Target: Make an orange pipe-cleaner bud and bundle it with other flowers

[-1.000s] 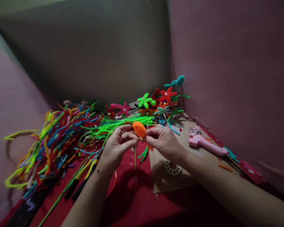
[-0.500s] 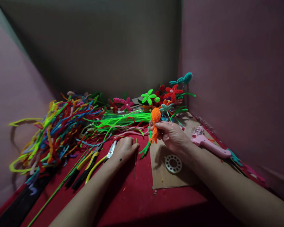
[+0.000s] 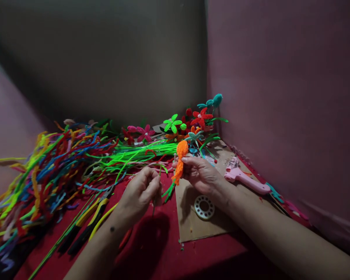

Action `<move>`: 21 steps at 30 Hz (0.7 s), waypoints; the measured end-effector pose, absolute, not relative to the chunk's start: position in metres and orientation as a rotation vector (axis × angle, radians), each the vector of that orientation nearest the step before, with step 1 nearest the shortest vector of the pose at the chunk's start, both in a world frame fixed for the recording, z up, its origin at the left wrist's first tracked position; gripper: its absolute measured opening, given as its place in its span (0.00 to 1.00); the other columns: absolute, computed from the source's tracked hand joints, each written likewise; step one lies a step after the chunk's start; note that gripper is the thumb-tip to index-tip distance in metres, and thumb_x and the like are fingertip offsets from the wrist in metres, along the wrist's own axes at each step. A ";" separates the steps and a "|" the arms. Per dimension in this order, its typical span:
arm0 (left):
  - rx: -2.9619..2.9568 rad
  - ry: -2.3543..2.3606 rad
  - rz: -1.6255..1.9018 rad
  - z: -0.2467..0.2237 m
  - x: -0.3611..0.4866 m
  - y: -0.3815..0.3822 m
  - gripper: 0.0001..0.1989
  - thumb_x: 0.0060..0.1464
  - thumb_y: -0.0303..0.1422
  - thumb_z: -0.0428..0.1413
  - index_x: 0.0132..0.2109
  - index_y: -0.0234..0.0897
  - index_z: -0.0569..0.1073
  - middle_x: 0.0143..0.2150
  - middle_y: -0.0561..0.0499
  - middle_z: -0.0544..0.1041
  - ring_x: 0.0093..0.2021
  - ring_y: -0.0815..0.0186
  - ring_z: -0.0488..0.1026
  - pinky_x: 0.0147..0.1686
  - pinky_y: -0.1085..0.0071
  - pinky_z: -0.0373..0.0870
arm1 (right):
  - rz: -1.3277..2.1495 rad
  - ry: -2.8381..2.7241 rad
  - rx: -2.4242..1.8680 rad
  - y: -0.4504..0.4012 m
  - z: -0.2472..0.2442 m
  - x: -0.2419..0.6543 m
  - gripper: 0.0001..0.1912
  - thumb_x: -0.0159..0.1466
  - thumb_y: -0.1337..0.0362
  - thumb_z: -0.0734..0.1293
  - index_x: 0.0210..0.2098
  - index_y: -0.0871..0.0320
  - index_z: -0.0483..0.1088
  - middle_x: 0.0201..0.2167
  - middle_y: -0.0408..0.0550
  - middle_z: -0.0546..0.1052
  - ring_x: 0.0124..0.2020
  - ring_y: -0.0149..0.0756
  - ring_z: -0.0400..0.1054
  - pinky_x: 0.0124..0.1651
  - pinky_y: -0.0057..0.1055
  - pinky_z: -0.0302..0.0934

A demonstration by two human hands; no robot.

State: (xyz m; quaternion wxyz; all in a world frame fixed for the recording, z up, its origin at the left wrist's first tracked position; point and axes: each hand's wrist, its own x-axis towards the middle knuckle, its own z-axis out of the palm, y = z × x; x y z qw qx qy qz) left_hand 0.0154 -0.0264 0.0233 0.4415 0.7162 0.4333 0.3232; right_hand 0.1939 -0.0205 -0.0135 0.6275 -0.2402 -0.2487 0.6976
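Note:
My right hand (image 3: 200, 174) pinches an orange pipe-cleaner flower bud (image 3: 182, 148), upright, with its loose orange ends hanging below the fingers. Left of it, my left hand (image 3: 144, 186) is closed on a thin green stem (image 3: 153, 211) that sticks out above and below the fist. The two hands are a short way apart above the red cloth. Behind them lies a bundle of bright green pipe cleaners (image 3: 151, 149). Green pipe-cleaner ends (image 3: 169, 190) show just below the bud.
A heap of mixed pipe cleaners (image 3: 52, 167) fills the left. Yellow-and-black pliers (image 3: 89, 225) lie beside my left forearm. On the cardboard (image 3: 189, 229) is a white spool (image 3: 204, 207), with a pink glue gun (image 3: 247, 182) to its right. Finished pipe-cleaner flowers (image 3: 201, 116) stand at the back.
My left hand has risen off the cloth with the thin stem and come nearer to me. My right hand still holds the orange bud. The view has turned slightly right.

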 end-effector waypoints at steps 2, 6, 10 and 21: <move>1.822 1.104 0.850 0.022 0.020 -0.034 0.09 0.54 0.39 0.49 0.31 0.39 0.62 0.19 0.60 0.62 0.16 0.74 0.58 0.17 0.77 0.57 | 1.626 -0.594 -0.518 -0.021 -0.012 0.194 0.05 0.50 0.69 0.67 0.27 0.64 0.73 0.23 0.48 0.78 0.26 0.32 0.70 0.34 0.30 0.61; 1.992 1.072 0.918 0.019 0.023 -0.042 0.05 0.55 0.35 0.49 0.34 0.38 0.64 0.24 0.57 0.63 0.21 0.73 0.58 0.21 0.77 0.58 | 1.673 -0.603 -0.465 -0.023 -0.009 0.194 0.05 0.49 0.70 0.66 0.27 0.63 0.72 0.22 0.46 0.77 0.24 0.31 0.70 0.33 0.30 0.62; 2.168 1.056 0.915 0.015 0.023 -0.045 0.05 0.56 0.32 0.48 0.37 0.38 0.67 0.29 0.53 0.69 0.27 0.70 0.64 0.27 0.74 0.62 | 1.691 -0.673 -0.449 -0.025 -0.008 0.194 0.07 0.49 0.70 0.66 0.29 0.62 0.72 0.23 0.46 0.77 0.23 0.31 0.69 0.32 0.30 0.62; 2.491 0.989 1.113 0.012 0.020 -0.051 0.06 0.52 0.26 0.52 0.36 0.38 0.71 0.28 0.52 0.73 0.27 0.68 0.69 0.27 0.75 0.62 | 1.626 -0.756 -0.430 -0.024 -0.011 0.196 0.07 0.50 0.70 0.67 0.30 0.62 0.72 0.26 0.47 0.78 0.29 0.33 0.70 0.33 0.29 0.63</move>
